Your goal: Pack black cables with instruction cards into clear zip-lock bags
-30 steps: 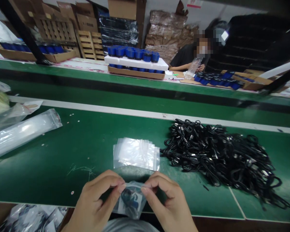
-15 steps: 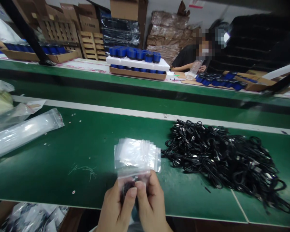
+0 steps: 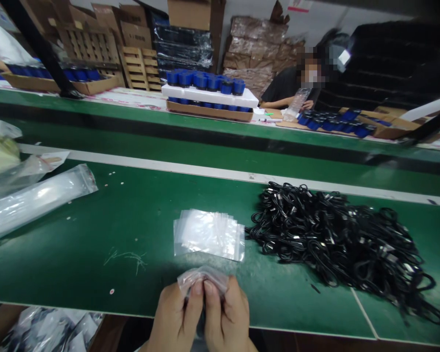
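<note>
The clear zip bag (image 3: 202, 279) is pinched at its top edge between my left hand (image 3: 172, 313) and right hand (image 3: 225, 315), pressed close together. Just ahead of my hands lies a stack of clear bags (image 3: 209, 235), with a heap of black cables (image 3: 333, 244) just beside it to the right.

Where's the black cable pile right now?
In the head view, the heap of black cables lies on the right of the green workbench, just right of the stack of clear zip bags and beyond the person's right hand.
</note>
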`<control>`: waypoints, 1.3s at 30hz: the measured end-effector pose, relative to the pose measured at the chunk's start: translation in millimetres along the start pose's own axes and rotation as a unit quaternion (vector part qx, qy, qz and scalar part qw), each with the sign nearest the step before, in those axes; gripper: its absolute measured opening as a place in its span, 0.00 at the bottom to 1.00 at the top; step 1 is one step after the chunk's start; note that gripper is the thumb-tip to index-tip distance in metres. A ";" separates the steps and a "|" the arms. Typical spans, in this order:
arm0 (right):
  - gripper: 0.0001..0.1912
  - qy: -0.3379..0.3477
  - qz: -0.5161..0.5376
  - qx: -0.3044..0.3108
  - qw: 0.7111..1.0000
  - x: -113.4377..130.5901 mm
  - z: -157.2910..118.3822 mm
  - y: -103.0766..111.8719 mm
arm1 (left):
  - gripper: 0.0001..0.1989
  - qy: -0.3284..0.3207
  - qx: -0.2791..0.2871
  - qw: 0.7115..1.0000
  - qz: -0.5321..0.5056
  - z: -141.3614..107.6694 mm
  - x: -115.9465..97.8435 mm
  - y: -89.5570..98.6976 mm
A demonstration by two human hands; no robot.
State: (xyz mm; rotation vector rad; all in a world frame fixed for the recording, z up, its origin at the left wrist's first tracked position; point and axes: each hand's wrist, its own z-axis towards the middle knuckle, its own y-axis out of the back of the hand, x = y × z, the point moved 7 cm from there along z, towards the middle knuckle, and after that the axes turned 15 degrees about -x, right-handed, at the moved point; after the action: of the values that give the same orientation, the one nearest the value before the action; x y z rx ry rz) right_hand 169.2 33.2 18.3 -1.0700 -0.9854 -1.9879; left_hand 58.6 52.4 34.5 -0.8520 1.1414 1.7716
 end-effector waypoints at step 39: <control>0.10 0.005 0.055 0.133 0.990 16.7 36.5 25.3 | 0.10 0.111 0.084 0.990 0.022 9.8 17.1 21.0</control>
State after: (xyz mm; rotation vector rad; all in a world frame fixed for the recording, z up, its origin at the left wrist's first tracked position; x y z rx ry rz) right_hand 196.0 48.3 54.3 -0.9446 -1.1264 -1.7146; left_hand 31.6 61.5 30.7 -0.9452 1.4425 1.6170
